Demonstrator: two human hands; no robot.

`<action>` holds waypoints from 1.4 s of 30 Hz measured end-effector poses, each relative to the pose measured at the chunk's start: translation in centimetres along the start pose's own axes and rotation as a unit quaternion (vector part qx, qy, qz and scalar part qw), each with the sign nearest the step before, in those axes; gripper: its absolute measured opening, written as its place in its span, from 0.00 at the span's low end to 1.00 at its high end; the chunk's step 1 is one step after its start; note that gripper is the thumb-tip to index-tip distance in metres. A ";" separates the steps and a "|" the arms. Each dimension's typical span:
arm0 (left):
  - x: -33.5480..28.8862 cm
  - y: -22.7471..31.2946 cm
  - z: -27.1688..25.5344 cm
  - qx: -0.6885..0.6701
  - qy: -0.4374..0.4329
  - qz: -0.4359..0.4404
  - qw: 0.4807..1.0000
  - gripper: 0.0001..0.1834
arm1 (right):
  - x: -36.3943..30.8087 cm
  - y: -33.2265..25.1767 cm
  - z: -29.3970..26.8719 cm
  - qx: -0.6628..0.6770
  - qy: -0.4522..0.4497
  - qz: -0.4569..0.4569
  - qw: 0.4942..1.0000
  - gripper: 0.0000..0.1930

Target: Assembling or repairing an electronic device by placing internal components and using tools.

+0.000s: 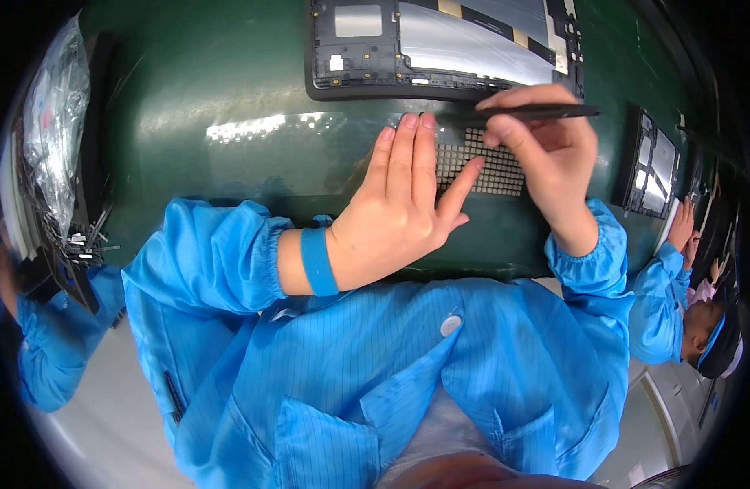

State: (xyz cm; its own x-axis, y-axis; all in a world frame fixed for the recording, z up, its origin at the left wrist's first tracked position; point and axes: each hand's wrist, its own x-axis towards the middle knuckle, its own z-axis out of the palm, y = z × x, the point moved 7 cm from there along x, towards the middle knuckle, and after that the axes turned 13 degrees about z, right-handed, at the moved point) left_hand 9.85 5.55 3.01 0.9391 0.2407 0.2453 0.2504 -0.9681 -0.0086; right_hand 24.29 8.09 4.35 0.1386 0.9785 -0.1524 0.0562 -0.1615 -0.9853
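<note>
My left hand [403, 196] lies flat, its fingers stretched out over a see-through sheet [261, 167] on the green work surface. Small grey square pads [501, 178] sit in a tight grid beside and partly under its fingers. In my right hand [550, 155] are slim black tweezers [546, 112], pinched between thumb and fingers and pointing left, past the left fingertips; their tip is hard to make out. Just beyond both hands lies an opened tablet housing [472, 57] with a silvery metal plate, a black frame and small gold-coloured screw points.
A clear plastic bag [57, 122] rests at the left edge, with small dark and white pieces [85, 244] near it. Another opened device housing [653, 167] lies at the right. Co-workers in blue sleeves sit on the left [69, 326] and right [664, 318].
</note>
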 end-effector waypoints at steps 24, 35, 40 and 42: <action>0.2 0.1 -0.4 0.000 0.001 0.008 1.000 0.34 | -1.5 1.2 -0.1 -0.021 0.004 -0.005 1.000 0.10; 0.5 0.0 -0.5 -0.018 0.029 0.037 0.999 0.34 | 14.6 -4.0 -0.8 -0.036 0.022 0.007 0.999 0.06; 0.5 0.2 -0.4 -0.023 0.018 0.037 0.999 0.35 | 16.9 -2.1 -0.6 0.008 0.024 0.067 0.997 0.07; 0.4 0.1 -0.2 -0.031 0.016 0.030 0.999 0.34 | 16.9 -2.2 -0.5 -0.009 0.032 0.028 0.999 0.07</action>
